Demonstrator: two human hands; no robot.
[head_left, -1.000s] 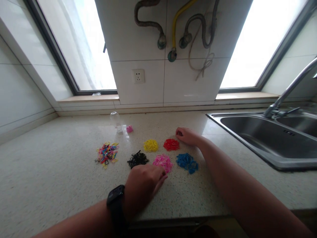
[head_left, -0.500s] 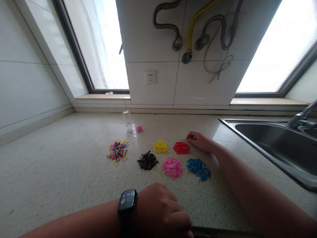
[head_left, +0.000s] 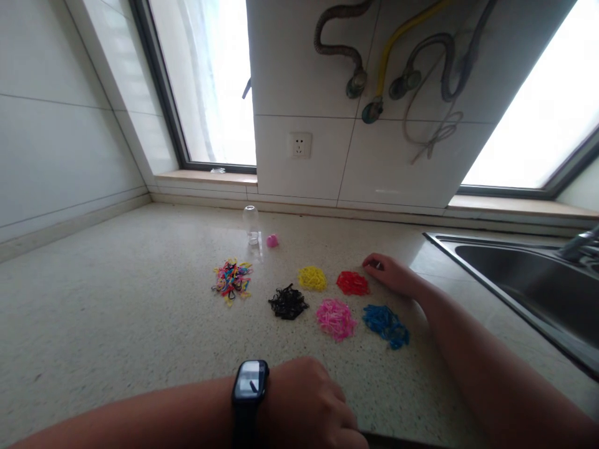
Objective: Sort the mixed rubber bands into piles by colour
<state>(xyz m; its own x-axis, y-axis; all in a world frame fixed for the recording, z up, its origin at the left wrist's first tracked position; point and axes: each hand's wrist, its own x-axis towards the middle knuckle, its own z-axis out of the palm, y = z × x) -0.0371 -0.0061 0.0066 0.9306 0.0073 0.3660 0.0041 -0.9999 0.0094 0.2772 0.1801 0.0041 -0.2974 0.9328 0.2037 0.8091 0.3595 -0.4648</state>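
Note:
My left hand (head_left: 309, 405), with a black watch (head_left: 250, 381) on the wrist, lies at the counter's front edge with its fingers curled under; whatever is in them is hidden. My right hand (head_left: 392, 273) rests on the counter just right of a red pile of small rubber bands (head_left: 352, 283), fingers curled in and their contents hidden. Near it lie a yellow pile (head_left: 312, 278), a black pile (head_left: 287, 302), a pink pile (head_left: 336, 318) and a blue pile (head_left: 386, 324). A mixed-colour pile (head_left: 231, 277) lies further left.
A small clear bottle (head_left: 251, 224) stands behind the piles with a pink cap (head_left: 272, 241) beside it. A steel sink (head_left: 528, 280) with a faucet (head_left: 580, 243) is set into the speckled counter (head_left: 116, 312) at the right. A tiled wall with a socket (head_left: 300, 144) stands behind.
My left hand has pulled back from the pink pile to the counter's front edge and curled shut. The view has swung left. My right hand has stayed beside the red pile.

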